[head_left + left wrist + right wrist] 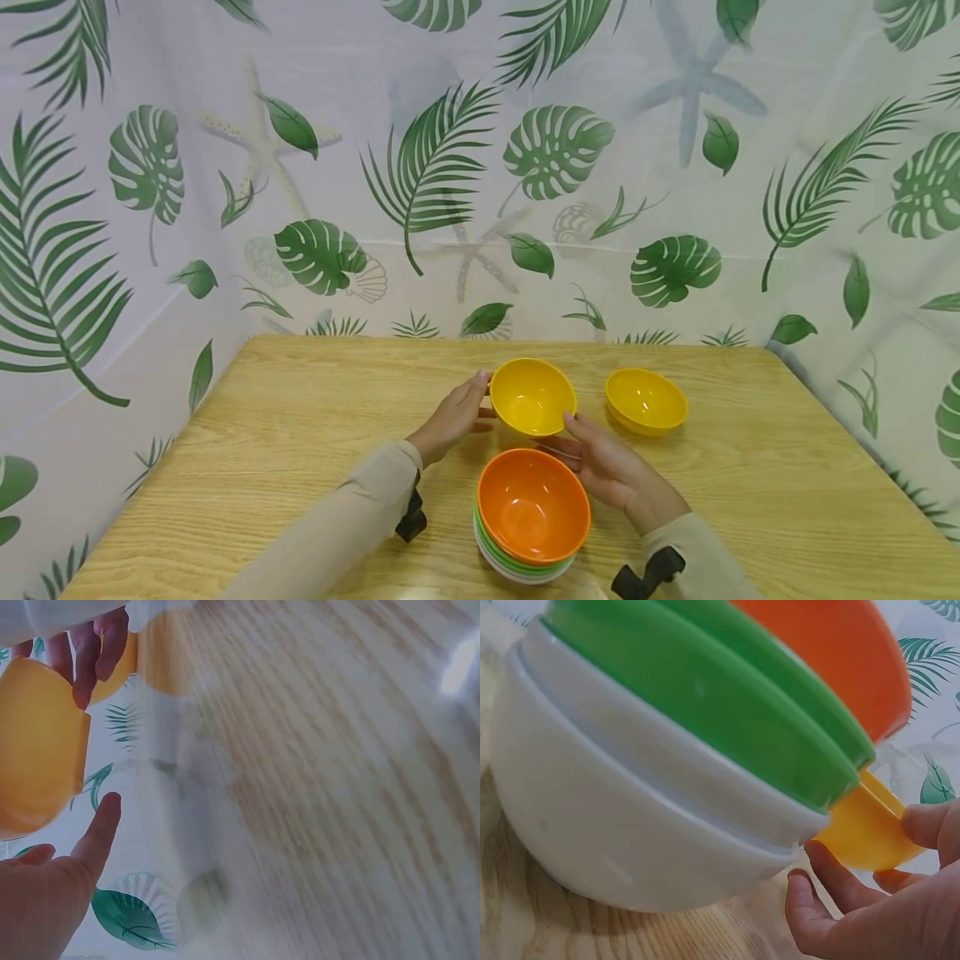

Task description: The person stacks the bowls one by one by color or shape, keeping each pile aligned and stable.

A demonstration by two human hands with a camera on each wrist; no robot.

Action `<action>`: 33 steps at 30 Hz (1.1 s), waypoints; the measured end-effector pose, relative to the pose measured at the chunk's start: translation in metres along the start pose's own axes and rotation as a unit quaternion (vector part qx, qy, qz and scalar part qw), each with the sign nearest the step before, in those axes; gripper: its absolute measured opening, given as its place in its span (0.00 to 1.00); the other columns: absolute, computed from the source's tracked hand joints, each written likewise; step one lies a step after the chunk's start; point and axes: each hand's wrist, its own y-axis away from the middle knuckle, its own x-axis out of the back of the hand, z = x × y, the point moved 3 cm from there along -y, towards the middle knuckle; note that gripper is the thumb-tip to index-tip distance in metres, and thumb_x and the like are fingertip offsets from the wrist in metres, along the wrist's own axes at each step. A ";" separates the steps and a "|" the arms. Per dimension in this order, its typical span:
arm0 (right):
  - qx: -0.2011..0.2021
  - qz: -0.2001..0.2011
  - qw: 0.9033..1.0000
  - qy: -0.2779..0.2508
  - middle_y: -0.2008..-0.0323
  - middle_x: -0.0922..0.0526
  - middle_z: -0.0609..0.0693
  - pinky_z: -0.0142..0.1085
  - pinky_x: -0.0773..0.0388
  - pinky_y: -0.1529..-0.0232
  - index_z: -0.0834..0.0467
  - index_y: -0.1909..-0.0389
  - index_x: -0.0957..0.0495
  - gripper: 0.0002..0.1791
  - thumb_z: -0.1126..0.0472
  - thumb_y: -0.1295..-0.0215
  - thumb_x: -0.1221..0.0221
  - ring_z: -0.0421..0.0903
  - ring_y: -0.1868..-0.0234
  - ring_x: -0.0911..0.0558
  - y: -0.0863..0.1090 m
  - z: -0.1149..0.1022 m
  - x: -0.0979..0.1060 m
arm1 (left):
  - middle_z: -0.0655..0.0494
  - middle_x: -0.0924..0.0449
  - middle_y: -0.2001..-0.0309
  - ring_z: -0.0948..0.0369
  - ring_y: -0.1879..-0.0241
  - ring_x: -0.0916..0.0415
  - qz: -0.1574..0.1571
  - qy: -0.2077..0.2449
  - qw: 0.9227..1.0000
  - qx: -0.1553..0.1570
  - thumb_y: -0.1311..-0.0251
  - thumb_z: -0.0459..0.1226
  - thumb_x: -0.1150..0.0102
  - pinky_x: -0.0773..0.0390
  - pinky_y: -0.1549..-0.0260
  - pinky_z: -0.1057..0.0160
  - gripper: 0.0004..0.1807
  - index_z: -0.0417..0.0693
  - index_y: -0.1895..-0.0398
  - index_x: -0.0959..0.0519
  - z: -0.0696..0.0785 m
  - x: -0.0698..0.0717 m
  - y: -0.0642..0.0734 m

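Note:
A yellow bowl (533, 397) is held between the two hands, tilted toward the head camera, just behind a stack of bowls. My right hand (607, 467) grips its near right edge, the thumb on the rim and the other fingers lower down; the right wrist view also shows this hand (892, 900) on the yellow bowl (870, 829). At the bowl's left side is my left hand (453, 412), its fingers fairly straight and spread. In the left wrist view one finger of the left hand (49, 904) extends beside the bowl (37, 750); firm contact is unclear.
Nearest me stands the stack: an orange bowl (532, 508) on top, green bowls (705, 705) below, white bowls (630, 817) at the bottom. A second yellow bowl (647, 402) sits to the right on the wooden table (315, 400). A leaf-patterned cloth (465, 283) hangs behind.

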 end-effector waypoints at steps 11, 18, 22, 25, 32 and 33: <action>-0.002 -0.026 0.999 0.037 0.28 0.51 0.69 0.55 0.46 0.31 0.54 0.24 0.63 0.35 0.45 0.23 0.63 0.67 0.28 0.49 0.003 -0.001 -0.005 | 0.43 0.34 0.37 0.51 0.50 0.23 -0.029 0.023 0.999 -0.010 0.25 0.55 0.81 0.22 0.48 0.53 0.33 0.45 0.33 0.36 -0.007 0.000 0.001; 0.001 -0.020 0.994 0.108 0.31 0.41 0.67 0.56 0.41 0.33 0.53 0.25 0.57 0.36 0.40 0.25 0.62 0.63 0.31 0.41 0.000 0.001 -0.001 | 0.44 0.34 0.38 0.57 0.55 0.24 -0.036 0.047 0.998 -0.023 0.23 0.50 0.80 0.22 0.50 0.52 0.29 0.44 0.32 0.38 -0.005 -0.001 0.005; 0.008 -0.008 0.987 0.160 0.34 0.35 0.67 0.59 0.40 0.34 0.59 0.26 0.55 0.40 0.38 0.27 0.60 0.63 0.33 0.36 -0.001 0.003 0.003 | 0.45 0.31 0.44 0.59 0.60 0.26 -0.021 0.033 0.999 -0.030 0.23 0.50 0.79 0.22 0.56 0.55 0.28 0.44 0.33 0.38 -0.008 -0.003 0.006; 0.008 0.012 0.982 0.186 0.36 0.31 0.66 0.59 0.37 0.36 0.63 0.28 0.51 0.41 0.37 0.28 0.58 0.62 0.36 0.31 -0.001 0.004 0.005 | 0.46 0.30 0.49 0.60 0.62 0.27 -0.010 0.031 0.999 -0.029 0.23 0.49 0.78 0.21 0.60 0.59 0.27 0.43 0.35 0.37 -0.010 -0.003 0.005; 0.084 0.037 0.969 0.231 0.34 0.35 0.67 0.53 0.33 0.37 0.61 0.26 0.54 0.39 0.45 0.27 0.52 0.62 0.36 0.31 0.005 -0.002 0.007 | 0.47 0.31 0.51 0.59 0.63 0.26 0.006 0.042 0.999 -0.012 0.23 0.47 0.80 0.21 0.62 0.61 0.26 0.41 0.40 0.35 -0.012 0.000 0.007; 0.097 0.039 0.966 0.236 0.34 0.37 0.67 0.53 0.33 0.36 0.59 0.26 0.52 0.37 0.47 0.27 0.51 0.61 0.36 0.32 0.006 -0.003 0.008 | 0.46 0.31 0.51 0.59 0.62 0.26 0.006 0.043 0.999 -0.010 0.23 0.47 0.80 0.21 0.61 0.60 0.26 0.42 0.40 0.35 -0.012 0.001 0.008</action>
